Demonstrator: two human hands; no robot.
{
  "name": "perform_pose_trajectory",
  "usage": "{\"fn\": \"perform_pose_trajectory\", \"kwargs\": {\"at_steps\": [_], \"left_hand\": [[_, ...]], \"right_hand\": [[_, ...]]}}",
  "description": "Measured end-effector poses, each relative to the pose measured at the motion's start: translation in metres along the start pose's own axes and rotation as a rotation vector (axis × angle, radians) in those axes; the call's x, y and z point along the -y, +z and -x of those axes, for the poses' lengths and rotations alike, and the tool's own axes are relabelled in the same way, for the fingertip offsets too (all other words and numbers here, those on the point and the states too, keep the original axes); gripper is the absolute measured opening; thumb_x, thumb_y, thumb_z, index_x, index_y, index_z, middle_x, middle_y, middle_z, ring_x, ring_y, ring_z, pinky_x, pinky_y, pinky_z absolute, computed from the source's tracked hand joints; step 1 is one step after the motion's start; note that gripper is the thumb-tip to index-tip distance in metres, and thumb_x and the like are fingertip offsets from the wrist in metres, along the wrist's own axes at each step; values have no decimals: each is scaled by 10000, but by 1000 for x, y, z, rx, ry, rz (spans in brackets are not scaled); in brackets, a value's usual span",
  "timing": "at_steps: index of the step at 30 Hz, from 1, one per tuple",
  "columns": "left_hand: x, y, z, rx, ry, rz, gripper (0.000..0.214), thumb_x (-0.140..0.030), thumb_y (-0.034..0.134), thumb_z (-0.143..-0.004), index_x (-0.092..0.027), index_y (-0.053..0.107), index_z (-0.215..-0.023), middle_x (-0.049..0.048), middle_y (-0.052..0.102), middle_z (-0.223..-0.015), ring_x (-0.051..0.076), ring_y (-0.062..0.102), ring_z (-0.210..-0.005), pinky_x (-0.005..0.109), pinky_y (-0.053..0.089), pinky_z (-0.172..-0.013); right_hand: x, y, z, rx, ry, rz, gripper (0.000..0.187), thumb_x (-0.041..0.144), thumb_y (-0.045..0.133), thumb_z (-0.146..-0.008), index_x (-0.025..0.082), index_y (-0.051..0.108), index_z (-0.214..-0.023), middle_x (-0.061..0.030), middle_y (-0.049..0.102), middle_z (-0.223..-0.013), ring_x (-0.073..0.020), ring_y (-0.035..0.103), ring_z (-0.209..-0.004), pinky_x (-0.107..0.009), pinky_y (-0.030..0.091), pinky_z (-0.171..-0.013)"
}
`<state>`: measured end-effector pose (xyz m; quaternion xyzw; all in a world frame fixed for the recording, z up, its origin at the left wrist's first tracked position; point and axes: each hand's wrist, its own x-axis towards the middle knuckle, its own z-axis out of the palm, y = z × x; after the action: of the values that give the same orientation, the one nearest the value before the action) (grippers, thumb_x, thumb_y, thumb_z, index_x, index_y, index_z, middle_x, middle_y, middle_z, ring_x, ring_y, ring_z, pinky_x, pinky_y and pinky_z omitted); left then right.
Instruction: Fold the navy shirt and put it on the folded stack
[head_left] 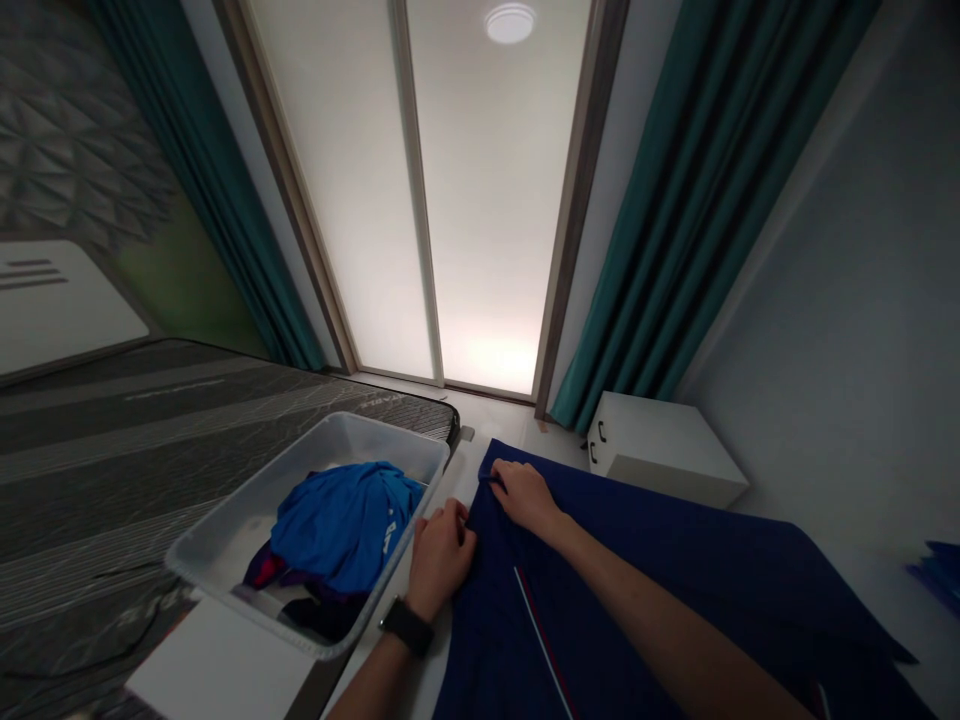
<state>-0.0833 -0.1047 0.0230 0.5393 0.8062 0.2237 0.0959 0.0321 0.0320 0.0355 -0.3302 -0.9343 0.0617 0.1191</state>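
Navy garment lies spread on a white surface, near side, from centre out to the right. A thin white-and-red stripe runs lengthwise down it. Right hand is at the garment's far left corner, thumb and fingers closed on a small fold of the cloth. Left hand is at its left edge, fingers curled; can't tell if it's gripping cloth. Dark watch on the left wrist.

Just left of that hand: clear plastic tub, holding a crumpled bright blue shirt on top of darker clothes. Dark patterned mattress fills the left side. White cabinet with two dark handles sits beyond the garment, right. Far side: frosted sliding door between teal curtains. More blue cloth at the far right edge.
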Motion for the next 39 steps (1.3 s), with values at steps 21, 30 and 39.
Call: {"fn": "perform_pose_trajectory", "kwargs": {"at_steps": [21,30,39], "left_hand": [[3,2,-1,-1,9,9,436,-128,458,-805,-188,514,-1234,5,651,-777,209,619,-882,332,330,-820],[6,5,-3,-9,25,-1,469,-131,458,-812,-172,517,-1275,7,650,-789,206,615,-870,331,331,-814],[5,4,-2,10,21,-15,450,-131,463,-818,-185,550,-1256,10,653,-790,200,618,-848,337,348,-818]], "right_hand": [[5,-4,52,-42,-88,186,368,73,523,-827,209,552,-1168,-97,598,-1024,-260,517,-955,-376,341,-834],[-3,-10,55,-37,-245,364,155,96,511,-903,195,580,-1001,-61,629,-946,-229,544,-883,-366,366,-791],[-18,-10,63,58,-288,242,252,83,516,-883,198,581,-1098,-62,617,-1014,-219,546,-928,-340,364,-812]]}}
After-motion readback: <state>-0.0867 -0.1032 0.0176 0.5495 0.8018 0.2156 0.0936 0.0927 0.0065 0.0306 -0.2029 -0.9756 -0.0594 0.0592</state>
